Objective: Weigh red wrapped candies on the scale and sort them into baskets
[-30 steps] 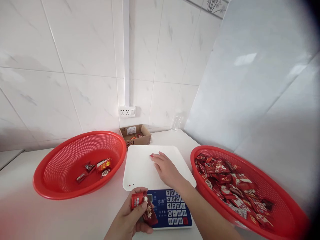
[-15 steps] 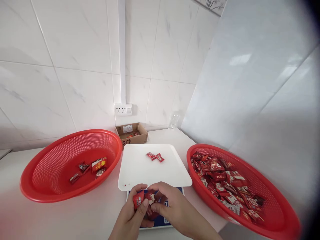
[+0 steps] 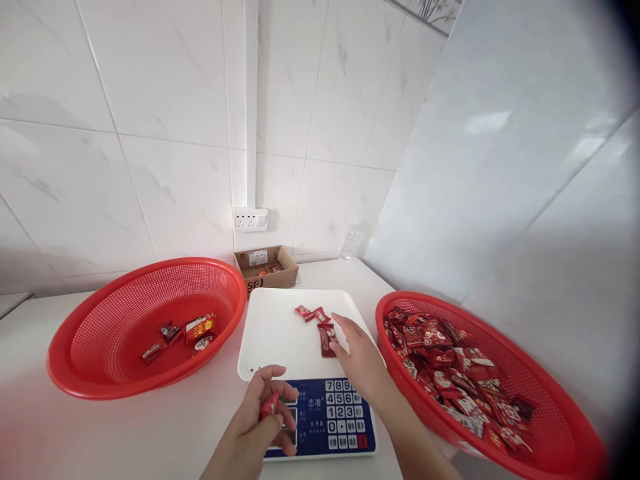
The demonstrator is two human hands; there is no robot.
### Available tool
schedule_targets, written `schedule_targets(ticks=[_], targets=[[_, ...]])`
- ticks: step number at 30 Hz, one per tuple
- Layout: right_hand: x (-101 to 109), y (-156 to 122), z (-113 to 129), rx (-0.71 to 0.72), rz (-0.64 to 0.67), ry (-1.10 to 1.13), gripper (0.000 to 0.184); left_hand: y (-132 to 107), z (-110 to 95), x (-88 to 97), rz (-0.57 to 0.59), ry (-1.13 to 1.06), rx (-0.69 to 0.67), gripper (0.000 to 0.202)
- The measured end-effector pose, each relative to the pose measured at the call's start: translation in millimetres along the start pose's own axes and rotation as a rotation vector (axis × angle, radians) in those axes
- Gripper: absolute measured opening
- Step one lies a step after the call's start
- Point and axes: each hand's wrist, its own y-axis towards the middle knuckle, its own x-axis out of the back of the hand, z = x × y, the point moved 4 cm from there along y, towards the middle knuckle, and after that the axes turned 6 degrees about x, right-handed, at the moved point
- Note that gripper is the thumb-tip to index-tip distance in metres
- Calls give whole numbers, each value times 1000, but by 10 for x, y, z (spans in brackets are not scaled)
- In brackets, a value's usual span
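- At the far left we see a red mesh basket (image 3: 113,313) on the white counter, with a few red candy packets (image 3: 200,328) lying loose on its floor.
- Our left hand (image 3: 253,430) hovers low over the counter in front of the digital scale (image 3: 320,427). Its fingers are curled in, and thumb and fingertips pinch a small red candy packet (image 3: 270,404), which is crumpled and glossy and mostly hidden by the grip.
- The scale's white weighing platter (image 3: 277,337) carries two small red packets (image 3: 311,313) side by side near its far edge.
- Just nearer than those lies a darker red packet (image 3: 327,339) with white print, flat on the platter.
- Our right hand (image 3: 363,360) rests over the platter's right part. Its fingers are stretched out and loosely spread, gripping nothing, and its thumb side touches the darker packet.
- At the right a second red mesh basket (image 3: 547,380) sits just beside the scale, heaped with red packets (image 3: 450,370).
- Behind the scale, against the tiled wall, stands a small open cardboard box (image 3: 267,268).
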Motion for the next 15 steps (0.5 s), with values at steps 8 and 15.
schedule_targets(ticks=[8, 15], targets=[[-86, -566, 746, 260, 531, 253, 29, 165, 467, -80, 194, -42, 133, 113], [-75, -612, 845, 287, 540, 219, 15, 31, 291, -151, 221, 10, 200, 115]])
